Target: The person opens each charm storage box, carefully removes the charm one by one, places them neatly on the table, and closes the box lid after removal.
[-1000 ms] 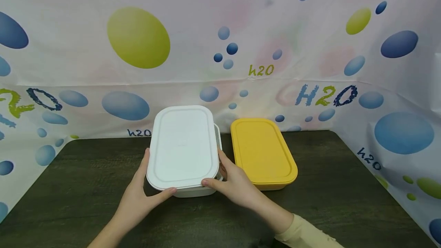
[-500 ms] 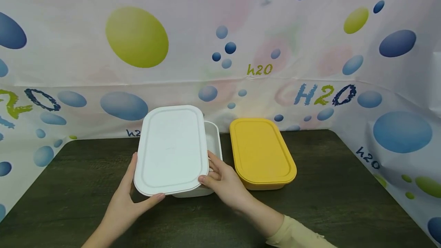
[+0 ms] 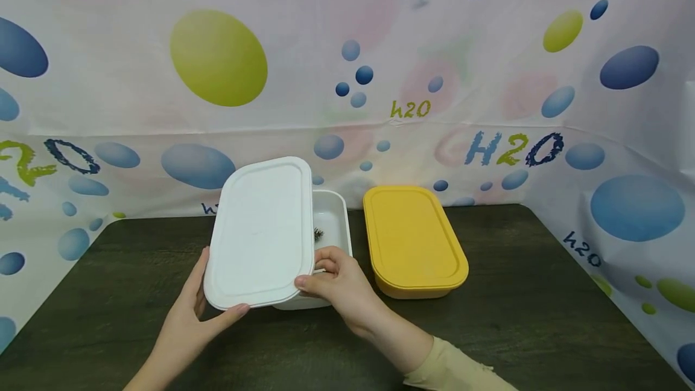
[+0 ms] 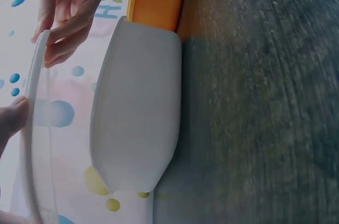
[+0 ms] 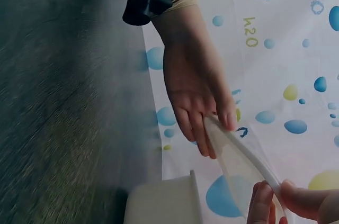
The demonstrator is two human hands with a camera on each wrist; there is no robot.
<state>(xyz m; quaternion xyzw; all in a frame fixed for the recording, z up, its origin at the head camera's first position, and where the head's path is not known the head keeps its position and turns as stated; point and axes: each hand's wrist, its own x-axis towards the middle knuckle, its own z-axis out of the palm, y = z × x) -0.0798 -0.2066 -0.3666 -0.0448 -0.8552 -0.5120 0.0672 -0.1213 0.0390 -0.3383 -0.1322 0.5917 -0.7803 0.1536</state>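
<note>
Both hands hold a white rectangular lid (image 3: 260, 234), raised and tilted over the left part of a white container (image 3: 338, 216). My left hand (image 3: 181, 324) grips the lid's near left corner, thumb on top of the rim. At the near right corner, my right hand (image 3: 350, 294) pinches the rim between thumb and fingers. In the left wrist view the lid (image 4: 33, 123) is clearly apart from the container (image 4: 137, 102). A small brown spiky thing, like a pine cone (image 3: 318, 234), shows inside the container; the lid hides the rest of the inside.
Right of the white container stands a yellow container (image 3: 415, 240) with its yellow lid on. Both containers stand on a dark wood-grain table (image 3: 521, 306). A white sheet with coloured dots (image 3: 304, 77) hangs behind and along the sides.
Both hands have lifted the lid off the white container and moved it left, tilting it. The container's right part and the spiky thing in it have come into view.
</note>
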